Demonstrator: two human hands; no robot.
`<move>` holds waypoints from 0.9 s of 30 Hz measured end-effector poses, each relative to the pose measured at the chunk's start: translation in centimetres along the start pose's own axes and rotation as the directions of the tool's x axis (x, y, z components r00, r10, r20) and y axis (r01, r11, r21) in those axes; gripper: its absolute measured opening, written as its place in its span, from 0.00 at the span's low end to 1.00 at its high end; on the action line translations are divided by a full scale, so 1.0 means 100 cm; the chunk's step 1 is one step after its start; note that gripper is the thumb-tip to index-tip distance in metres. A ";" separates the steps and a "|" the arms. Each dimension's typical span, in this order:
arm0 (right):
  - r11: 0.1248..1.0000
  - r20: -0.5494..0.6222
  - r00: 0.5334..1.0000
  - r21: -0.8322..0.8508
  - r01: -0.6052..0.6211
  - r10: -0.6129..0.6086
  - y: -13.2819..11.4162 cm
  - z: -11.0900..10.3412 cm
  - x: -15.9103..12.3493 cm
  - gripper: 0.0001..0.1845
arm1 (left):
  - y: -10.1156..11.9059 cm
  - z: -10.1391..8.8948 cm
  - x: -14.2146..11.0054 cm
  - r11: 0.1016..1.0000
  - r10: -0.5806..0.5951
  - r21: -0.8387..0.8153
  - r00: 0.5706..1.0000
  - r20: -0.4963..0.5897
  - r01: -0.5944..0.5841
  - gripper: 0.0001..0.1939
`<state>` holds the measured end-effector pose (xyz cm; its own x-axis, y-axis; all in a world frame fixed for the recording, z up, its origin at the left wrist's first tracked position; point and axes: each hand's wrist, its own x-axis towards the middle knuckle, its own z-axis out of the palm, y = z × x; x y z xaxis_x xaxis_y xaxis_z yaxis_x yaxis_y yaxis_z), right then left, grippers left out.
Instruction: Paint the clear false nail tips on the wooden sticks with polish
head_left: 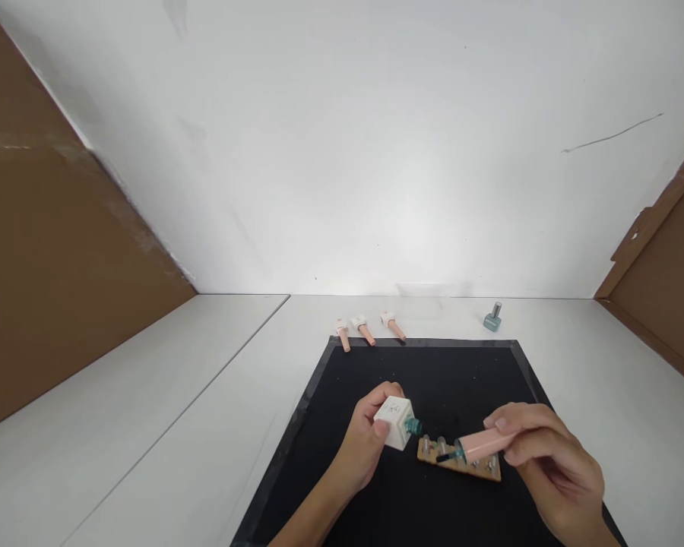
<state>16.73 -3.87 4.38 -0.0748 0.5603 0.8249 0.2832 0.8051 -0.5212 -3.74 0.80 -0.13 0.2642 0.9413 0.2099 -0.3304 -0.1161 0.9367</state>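
My left hand [366, 434] is closed around a white, square nail polish bottle [394, 420], tilted so that its teal-stained neck points right. In my right hand [552, 456] is the pink cap with its brush [486, 444], and the dark, wet-looking bristles point left. Cap and bottle are apart. Under the brush, on the black mat, lies a tan strip [461, 466] carrying several small clear pieces, which look like nail tips. The cap hides part of this strip.
Three white bottles with pink caps lie at the mat's far edge: a left one [343, 334], a middle one [363, 330] and a right one [393, 324]. A teal bottle with a silver cap [492, 317] stands farther right. The black mat [410, 372] covers part of the white table [233, 410]. Brown cardboard panels [62, 228] flank the white wall.
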 end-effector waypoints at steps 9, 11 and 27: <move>0.999 -0.027 0.998 0.000 0.051 -0.051 -0.004 0.001 0.001 0.14 | -0.012 -0.005 0.002 1.000 -0.004 0.003 0.999 -0.035 0.005 0.31; 0.998 -0.033 0.998 0.004 0.055 -0.055 -0.004 0.002 -0.001 0.15 | -0.015 -0.006 0.002 1.000 -0.007 0.013 0.999 -0.040 0.008 0.31; 0.964 0.081 0.994 -0.249 0.089 -0.071 0.000 0.001 -0.009 0.17 | -0.007 -0.003 0.003 0.994 -0.041 0.104 0.999 -0.003 0.041 0.33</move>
<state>16.66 -4.36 3.66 -0.1720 0.5158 0.8393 0.5046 0.7778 -0.3747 -3.71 1.22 -0.84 0.2746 0.9463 0.1707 -0.2231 -0.1100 0.9686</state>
